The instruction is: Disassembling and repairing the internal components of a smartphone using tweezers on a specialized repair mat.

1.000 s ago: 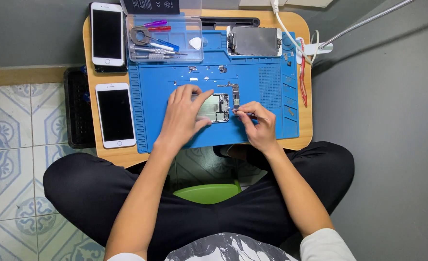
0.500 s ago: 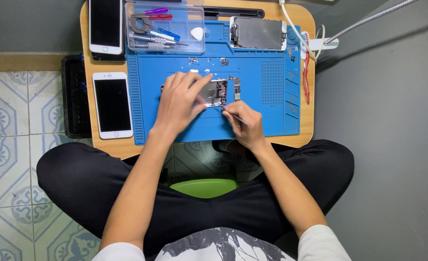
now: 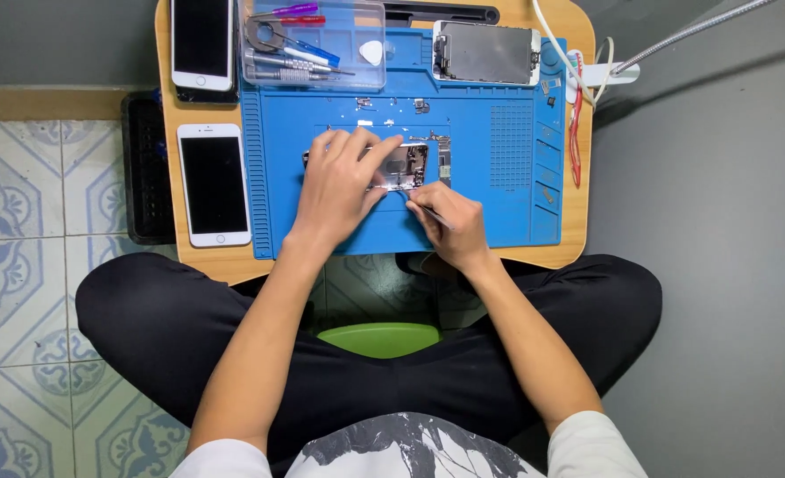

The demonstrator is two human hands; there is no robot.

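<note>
An opened phone body point(image 3: 408, 165) with its insides showing lies in the middle of a blue work mat point(image 3: 498, 204). My left hand point(image 3: 339, 181) lies flat over its left part and holds it down. My right hand point(image 3: 445, 221) is just below the phone's right end, pinched on a thin metal tool point(image 3: 434, 215) whose tip touches the phone's lower edge. A few tiny screws and parts point(image 3: 392, 106) lie on the mat above the phone.
The mat sits on a small wooden table point(image 3: 578, 239). A clear tray of tools point(image 3: 313, 44) and a detached screen point(image 3: 485, 53) are at the back. Two white phones point(image 3: 213, 181) point(image 3: 202, 40) lie at the left. A red tool point(image 3: 575, 133) rests at the right. Tiled floor lies to the left.
My right hand has shifted left and down from the phone's right side to its lower edge. My left hand stays on the phone. The view has drifted slightly.
</note>
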